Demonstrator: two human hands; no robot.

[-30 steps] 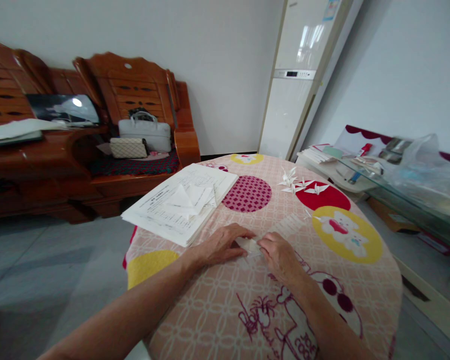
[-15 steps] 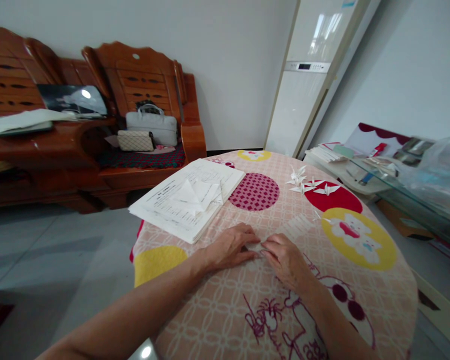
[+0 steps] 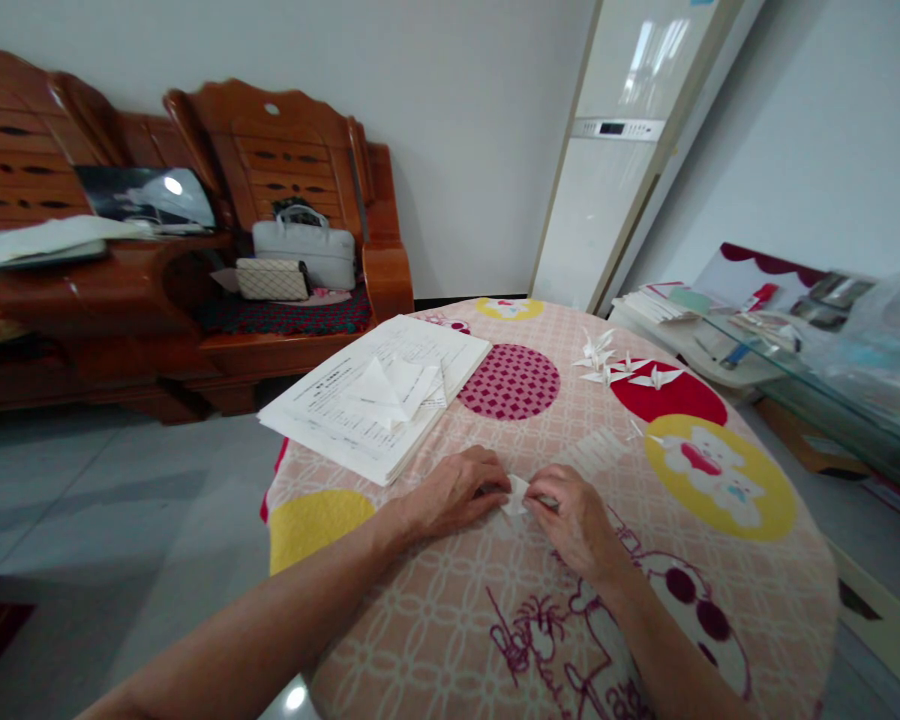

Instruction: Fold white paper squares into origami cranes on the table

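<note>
Between my two hands, low over the patterned tablecloth (image 3: 420,610), is a small piece of folded white paper (image 3: 517,493). My left hand (image 3: 466,490) pinches its left side with curled fingers. From the right, my right hand (image 3: 574,515) grips the other edge between thumb and fingertips. The fingers hide part of the folds. Beyond my right hand lies a strip of white paper with faint lines (image 3: 596,452). Several folded white paper cranes (image 3: 611,368) sit farther back on the right of the table.
A stack of printed sheets (image 3: 330,400) lies at the table's left, with folded white paper (image 3: 390,390) on top. Right of the table stands a glass-topped stand (image 3: 817,375) with a plastic bag (image 3: 896,330). A wooden bench (image 3: 285,150) holding bags is behind at left.
My fingertips have drawn slightly apart, and more of the small white paper shows between them. My left thumb has pulled in toward the other fingers.
</note>
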